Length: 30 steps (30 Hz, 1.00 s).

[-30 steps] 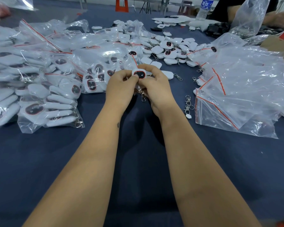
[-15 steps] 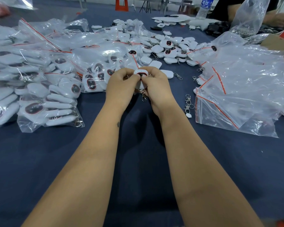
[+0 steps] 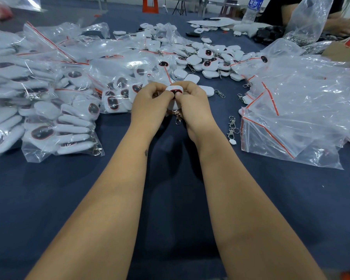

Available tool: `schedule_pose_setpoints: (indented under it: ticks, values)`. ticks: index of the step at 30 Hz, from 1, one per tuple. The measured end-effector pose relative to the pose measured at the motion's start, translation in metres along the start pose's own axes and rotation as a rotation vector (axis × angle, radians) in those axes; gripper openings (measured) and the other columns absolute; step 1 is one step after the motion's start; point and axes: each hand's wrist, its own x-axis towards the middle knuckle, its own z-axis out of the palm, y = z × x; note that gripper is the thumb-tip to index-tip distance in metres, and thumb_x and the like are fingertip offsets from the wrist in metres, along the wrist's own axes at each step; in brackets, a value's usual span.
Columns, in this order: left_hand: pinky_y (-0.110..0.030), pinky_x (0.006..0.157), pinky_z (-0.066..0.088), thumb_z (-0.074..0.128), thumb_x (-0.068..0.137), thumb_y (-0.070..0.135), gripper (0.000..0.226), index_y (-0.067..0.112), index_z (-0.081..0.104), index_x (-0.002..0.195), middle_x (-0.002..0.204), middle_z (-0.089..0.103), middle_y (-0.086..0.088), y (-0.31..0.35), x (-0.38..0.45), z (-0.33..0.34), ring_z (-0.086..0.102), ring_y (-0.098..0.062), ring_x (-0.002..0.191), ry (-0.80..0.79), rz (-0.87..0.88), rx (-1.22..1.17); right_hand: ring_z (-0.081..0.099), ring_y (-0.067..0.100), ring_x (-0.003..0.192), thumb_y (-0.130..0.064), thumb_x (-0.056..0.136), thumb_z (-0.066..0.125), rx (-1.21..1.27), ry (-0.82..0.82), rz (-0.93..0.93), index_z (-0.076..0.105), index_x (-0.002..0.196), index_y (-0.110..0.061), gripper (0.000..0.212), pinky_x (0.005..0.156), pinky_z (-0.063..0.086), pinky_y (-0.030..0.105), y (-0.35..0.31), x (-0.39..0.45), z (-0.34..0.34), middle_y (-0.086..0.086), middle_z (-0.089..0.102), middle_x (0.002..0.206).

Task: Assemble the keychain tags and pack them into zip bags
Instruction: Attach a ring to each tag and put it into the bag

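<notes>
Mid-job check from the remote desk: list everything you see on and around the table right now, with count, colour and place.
held tag: one, white with a dark red-ringed window, between both hands, metal clip hanging below
loose tags: many, white, heaped at table centre, far side
filled bags: several, clear with red zip strips, stacked on the left
empty bags: a pile, clear with red strips, on the right
loose clips: a few, silver, beside the empty bags
table: one, dark blue cover
water bottle: one, clear with blue label, far right
other person's arm: far right corner
left hand: pinches the held tag
right hand: pinches the held tag
</notes>
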Motion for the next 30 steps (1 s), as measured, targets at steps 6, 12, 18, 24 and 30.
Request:
schedule_pose_setpoints:
  ticks: [6, 12, 18, 24, 30]
  values:
    - [-0.030, 0.070, 0.050, 0.061, 0.089, 0.020, 0.011, 0.014, 0.068, 0.095, 0.084, 0.065, -0.003, -0.0032, 0.0036, 0.0001, 0.058, -0.014, 0.073, 0.013, 0.016, 0.028, 0.066, 0.022, 0.084, 0.004, 0.094, 0.045, 0.044, -0.015, -0.008, 0.064, 0.091, -0.015, 0.027, 0.082, 0.055, 0.039, 0.0001, -0.0013, -0.0011, 0.012, 0.069, 0.093]
    - [-0.030, 0.072, 0.049, 0.059, 0.090, 0.023, 0.009, 0.022, 0.067, 0.088, 0.080, 0.063, 0.003, -0.0056, 0.0053, 0.0006, 0.056, -0.011, 0.072, 0.029, 0.033, 0.069, 0.065, 0.026, 0.091, 0.003, 0.094, 0.048, 0.030, -0.025, -0.001, 0.066, 0.098, -0.012, 0.023, 0.089, 0.054, 0.043, -0.0019, -0.0034, -0.0006, 0.019, 0.069, 0.103]
    - [-0.020, 0.061, 0.043, 0.057, 0.091, 0.020, 0.012, 0.019, 0.067, 0.086, 0.073, 0.061, 0.006, -0.0070, 0.0072, 0.0010, 0.052, -0.006, 0.063, 0.042, 0.029, 0.072, 0.064, 0.025, 0.088, 0.005, 0.094, 0.048, 0.011, -0.044, -0.014, 0.066, 0.095, -0.014, 0.026, 0.092, 0.053, 0.046, -0.0041, -0.0061, 0.0011, 0.017, 0.066, 0.097]
    - [-0.013, 0.053, 0.041, 0.057, 0.089, 0.017, 0.017, 0.024, 0.065, 0.077, 0.066, 0.059, 0.010, -0.0050, 0.0059, -0.0004, 0.050, -0.001, 0.056, 0.035, 0.032, 0.070, 0.063, 0.025, 0.085, 0.004, 0.093, 0.049, -0.014, -0.040, -0.021, 0.066, 0.093, -0.017, 0.027, 0.092, 0.053, 0.047, -0.0036, -0.0069, 0.0017, 0.018, 0.066, 0.095]
    - [-0.026, 0.066, 0.048, 0.056, 0.091, 0.016, 0.015, 0.019, 0.070, 0.085, 0.069, 0.060, 0.007, -0.0039, 0.0041, 0.0007, 0.054, -0.009, 0.065, 0.054, 0.044, 0.031, 0.067, 0.026, 0.086, 0.002, 0.090, 0.053, 0.013, -0.012, 0.004, 0.068, 0.095, -0.012, 0.021, 0.091, 0.054, 0.048, -0.0041, -0.0063, 0.0013, 0.018, 0.071, 0.096]
